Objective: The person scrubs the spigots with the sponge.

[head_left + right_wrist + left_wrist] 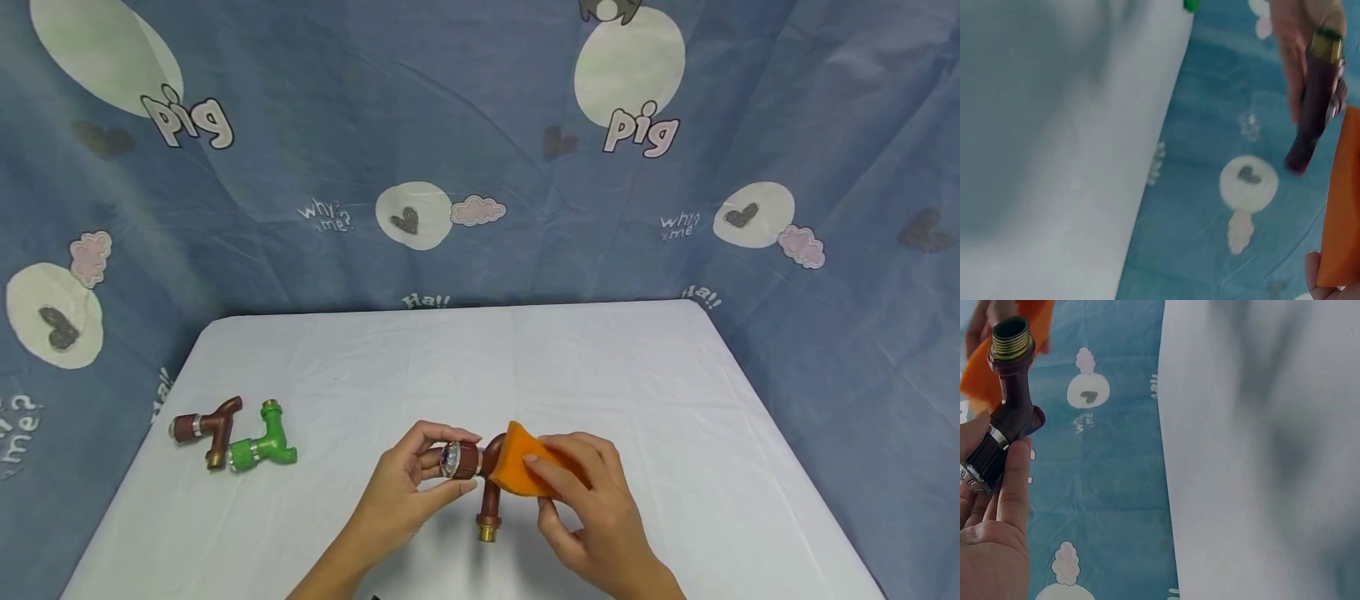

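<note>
Backdrop cloth (300,133), blue, printed with pale balloons, hearts, clouds and lettering; fills the upper half of the head view and runs down both sides.

Table (570,358), white-covered; lower half of the frame.

Left hand (405,487), bare; lower centre. Thumb and fingers grasping the knob end of the held brown tap (490,500).

Right hand (602,510), bare; lower centre, right of the former. Thumb and fingers pinching the orange cloth (515,468).

Orange cloth, folded; lower centre, overlapping the spout side of the held brown tap in the head view. Contact between the two cannot be told.

Held brown tap: lower centre, between the hands; ribbed knob with silvery face to the left, threaded brass end pointing towards the bottom edge. Threads plain in the left wrist view.

Second brown tap (220,427), brass-ended; lying on the table, left of frame.

Green tap (274,435), brass-tipped; lying just beside it, to its right, knob towards the brown one's brass end.
</note>
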Tool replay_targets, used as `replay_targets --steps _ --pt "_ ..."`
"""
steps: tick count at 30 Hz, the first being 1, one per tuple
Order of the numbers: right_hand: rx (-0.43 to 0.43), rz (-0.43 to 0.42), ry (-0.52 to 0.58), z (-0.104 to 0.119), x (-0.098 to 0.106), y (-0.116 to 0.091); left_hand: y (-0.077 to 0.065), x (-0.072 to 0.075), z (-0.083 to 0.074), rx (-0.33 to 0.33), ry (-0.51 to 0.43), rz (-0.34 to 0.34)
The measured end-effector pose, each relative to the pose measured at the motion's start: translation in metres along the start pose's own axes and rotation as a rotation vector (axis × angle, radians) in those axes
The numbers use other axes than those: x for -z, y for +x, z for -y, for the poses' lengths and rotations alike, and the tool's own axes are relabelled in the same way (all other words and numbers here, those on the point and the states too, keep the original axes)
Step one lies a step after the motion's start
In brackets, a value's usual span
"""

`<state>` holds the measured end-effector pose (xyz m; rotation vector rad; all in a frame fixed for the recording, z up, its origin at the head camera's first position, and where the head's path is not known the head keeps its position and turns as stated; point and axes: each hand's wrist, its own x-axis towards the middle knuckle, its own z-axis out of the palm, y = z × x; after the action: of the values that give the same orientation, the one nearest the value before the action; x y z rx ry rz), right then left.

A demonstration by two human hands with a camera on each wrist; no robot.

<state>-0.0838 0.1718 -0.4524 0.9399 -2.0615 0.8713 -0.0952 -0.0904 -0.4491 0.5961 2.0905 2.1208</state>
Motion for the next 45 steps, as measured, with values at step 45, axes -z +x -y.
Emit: replay_targets --steps 45 --pt "-0.087 0.104 -0.148 -0.005 0.008 0.002 0.001 0.003 0.001 -0.179 0.179 -0.026"
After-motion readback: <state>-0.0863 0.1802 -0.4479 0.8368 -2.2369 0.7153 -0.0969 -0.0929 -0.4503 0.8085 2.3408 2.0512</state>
